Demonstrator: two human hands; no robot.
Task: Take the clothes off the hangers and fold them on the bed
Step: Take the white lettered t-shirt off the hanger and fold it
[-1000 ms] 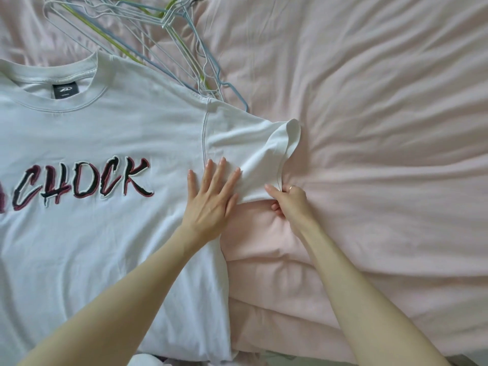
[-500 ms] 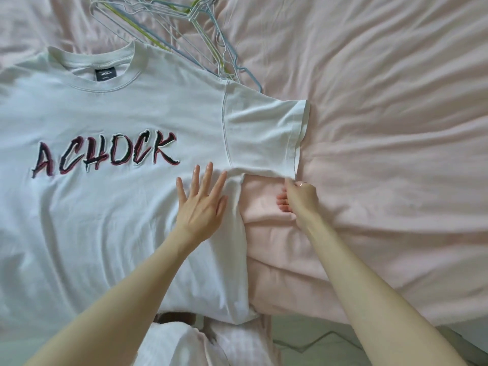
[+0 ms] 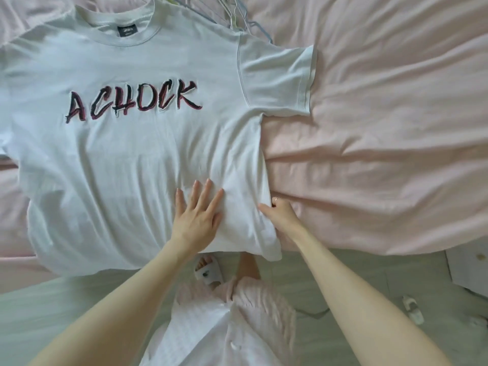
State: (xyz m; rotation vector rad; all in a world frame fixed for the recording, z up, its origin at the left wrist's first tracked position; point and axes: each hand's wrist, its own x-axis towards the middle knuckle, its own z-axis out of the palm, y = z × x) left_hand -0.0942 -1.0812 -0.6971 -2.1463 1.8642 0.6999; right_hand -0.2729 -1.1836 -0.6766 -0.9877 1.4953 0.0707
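Lying flat across the pink-sheeted bed point(image 3: 383, 154), the white cotton T-shirt point(image 3: 132, 159) is reaching its near edge; the left hand point(image 3: 196, 216) is pressing it with fingers released, the right hand point(image 3: 281, 213) pinching its side seam.

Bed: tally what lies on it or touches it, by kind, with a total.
T-shirt, white, spread flat: 1
Hands on the T-shirt, left hand flat on it, right hand at its side edge: 2
Wire hangers, a tangled bunch partly cut off by the frame: cannot count
Total countable: 3
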